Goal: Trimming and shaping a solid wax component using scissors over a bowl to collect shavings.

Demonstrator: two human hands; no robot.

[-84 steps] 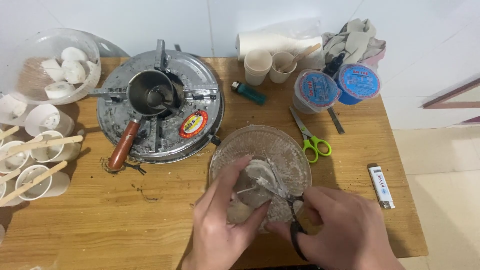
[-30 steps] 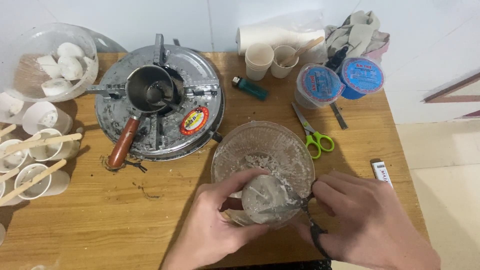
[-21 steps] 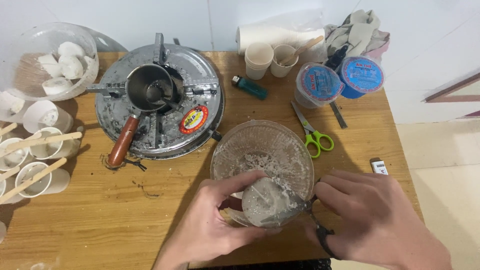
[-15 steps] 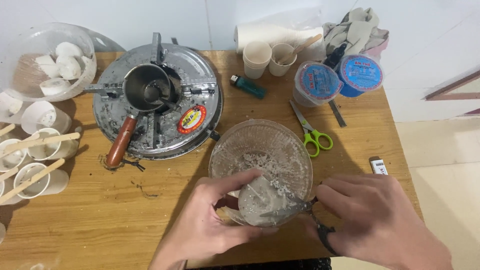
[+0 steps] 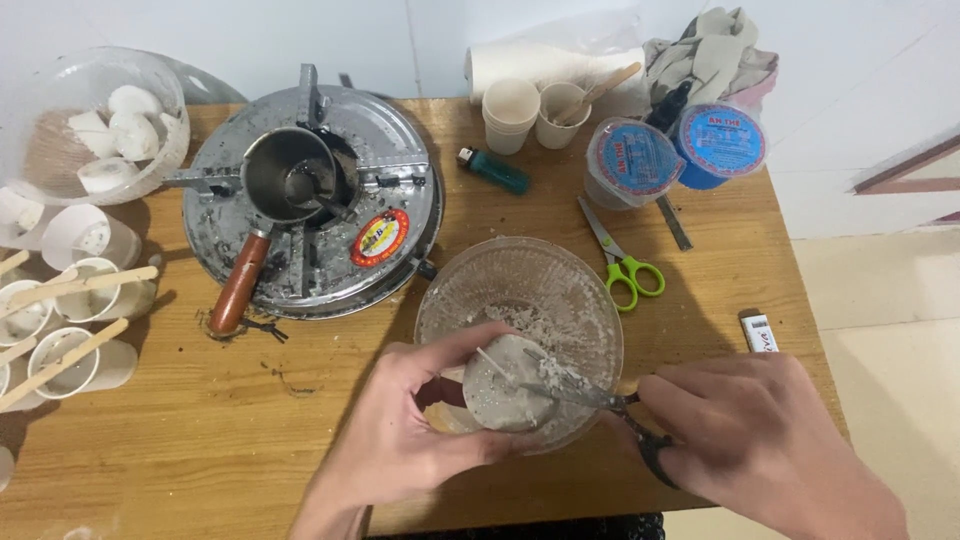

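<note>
1. The wooden worktop [image 5: 200, 440] carries the whole set-up; the work in hand sits at its 6 o'clock edge.
2. At 11 o'clock stands a round metal stove [image 5: 400, 190] with a small wooden-handled melting pot [image 5: 290, 185] on it. The pot looks dark and nearly empty, so I judge the pouring stage mostly over.
3. A clear plastic tub [image 5: 60, 150] at 10 o'clock holds several white cast pieces, which look finished.
4. At 9 o'clock, paper cups with wooden sticks laid across them [image 5: 75, 320] hold white fill; these appear not yet unmoulded.
5. The clear mixing bowl [image 5: 590, 300] at 6 o'clock is dusted with white shavings, so a fair amount of scraping looks done.
6. The left hand [image 5: 410, 440] is clenched around a round white wax piece [image 5: 505, 385], holding it over the bowl's near rim.
7. The right hand [image 5: 760, 440] grips black-handled scissors [image 5: 600, 400], their blades lying on top of the wax piece. Flakes sit on its surface, so trimming seems partway through.
8. Green-handled scissors [image 5: 625, 265] lie idle at 3 o'clock of the bowl.
9. A green lighter [image 5: 495, 172] lies at 12 o'clock, untouched.
</note>
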